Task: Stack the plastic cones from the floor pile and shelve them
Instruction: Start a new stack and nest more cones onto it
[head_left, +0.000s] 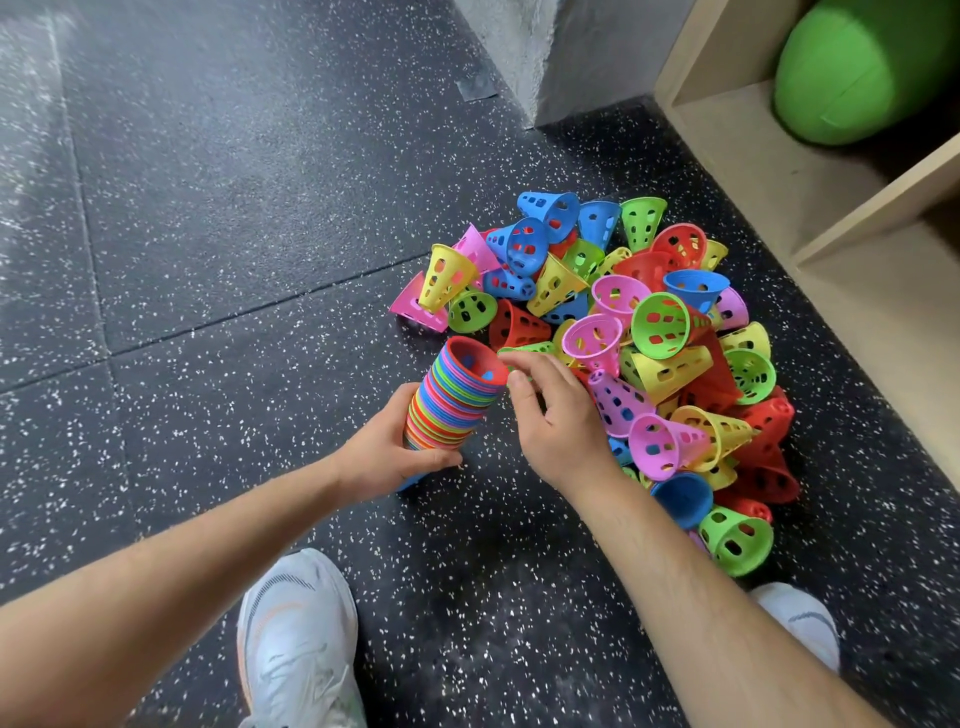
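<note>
A pile of perforated plastic cones (649, 332) in blue, green, yellow, pink and red lies on the floor beside the shelf. My left hand (387, 447) grips the lower end of a nested stack of cones (452, 397), tilted with its wide red mouth facing up and away. My right hand (553, 415) hovers just right of the stack's rim, its fingertips pinched on the edge of a green cone (524, 349) at the near side of the pile.
A light wooden shelf unit (769, 171) stands to the right, with a big green ball (862, 73) in its upper cubby. A grey concrete pillar (561, 57) rises behind the pile. My white shoes (298, 644) rest on the speckled black rubber floor.
</note>
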